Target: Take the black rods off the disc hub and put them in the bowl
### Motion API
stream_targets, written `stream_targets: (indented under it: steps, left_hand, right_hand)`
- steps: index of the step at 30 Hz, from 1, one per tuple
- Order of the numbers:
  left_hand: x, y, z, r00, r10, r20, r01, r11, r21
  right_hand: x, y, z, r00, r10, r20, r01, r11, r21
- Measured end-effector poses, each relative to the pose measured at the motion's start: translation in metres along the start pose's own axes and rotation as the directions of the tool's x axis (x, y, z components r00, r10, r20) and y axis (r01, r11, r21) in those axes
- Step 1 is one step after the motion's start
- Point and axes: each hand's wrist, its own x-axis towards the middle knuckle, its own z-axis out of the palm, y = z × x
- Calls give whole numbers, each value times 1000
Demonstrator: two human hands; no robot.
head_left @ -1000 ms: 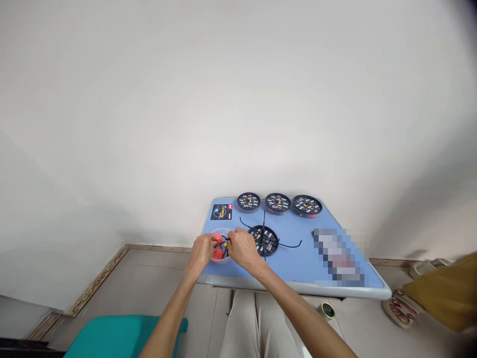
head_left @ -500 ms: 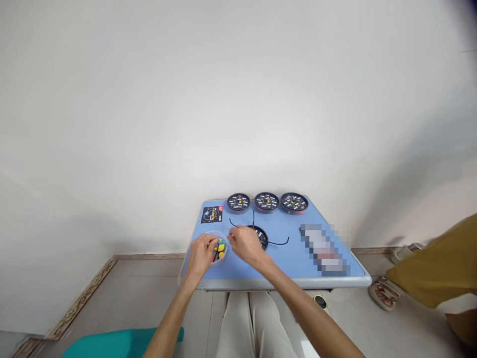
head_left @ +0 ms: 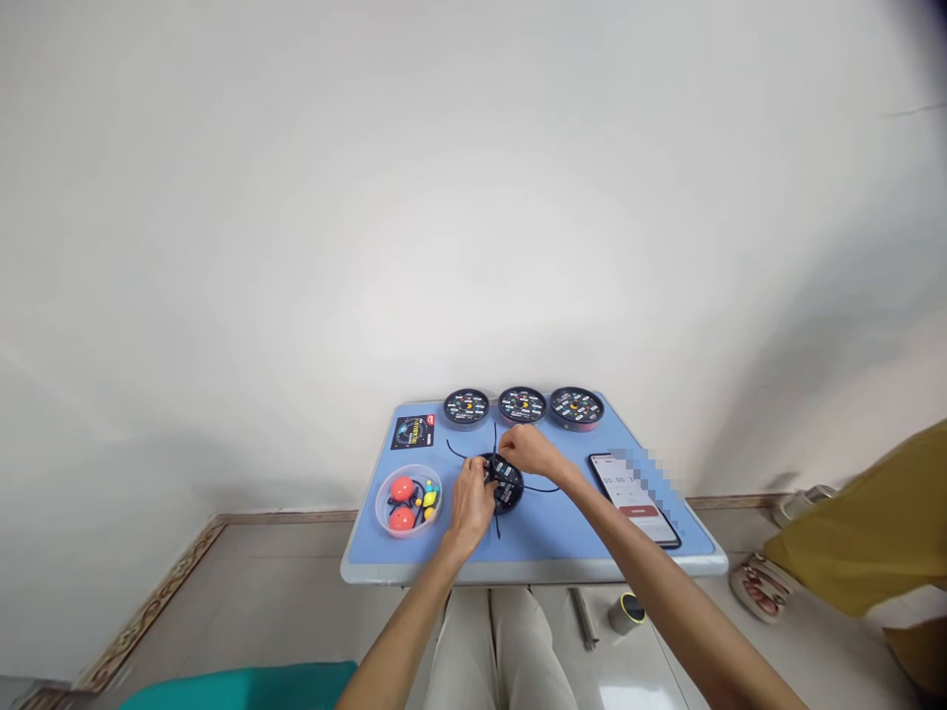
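Note:
A black round disc (head_left: 509,491) with small printed labels lies on the table in front of me, thin black rods (head_left: 543,489) reaching out from it in several directions. My left hand (head_left: 472,501) is closed at the disc's left side, fingers and thumb over its rim. At the far edge of the disc, my right hand (head_left: 527,449) is closed in a pinch beside a rod; whatever sits in its fingertips is hidden. Left of them stands a clear plastic bowl (head_left: 381,515) with two red balls (head_left: 402,489), yellow and blue small balls and black pieces.
Three round black-topped cases (head_left: 522,404) line the table's back edge. A black printed card (head_left: 412,432) lies at the back left, and a phone (head_left: 628,498) showing a timer lies on the right. A teal stool (head_left: 244,687) stands below left; another person's foot (head_left: 762,589) is at right.
My left hand has left the bowl and come right to the disc. My right hand has moved right and back to the disc's far edge. The red balls in the bowl now show.

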Motion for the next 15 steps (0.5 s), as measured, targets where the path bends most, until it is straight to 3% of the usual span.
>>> stream_targets:
  steps: [7, 15]
  left_hand:
    - [5, 0, 0, 999, 25, 37, -25, 1000, -3]
    - [-1, -10, 3, 999, 37, -7, -37, 992, -118]
  right_hand:
    - [16, 9, 30, 997, -17, 81, 7, 992, 128]
    - [11, 19, 25, 994, -69, 83, 57, 988, 145]
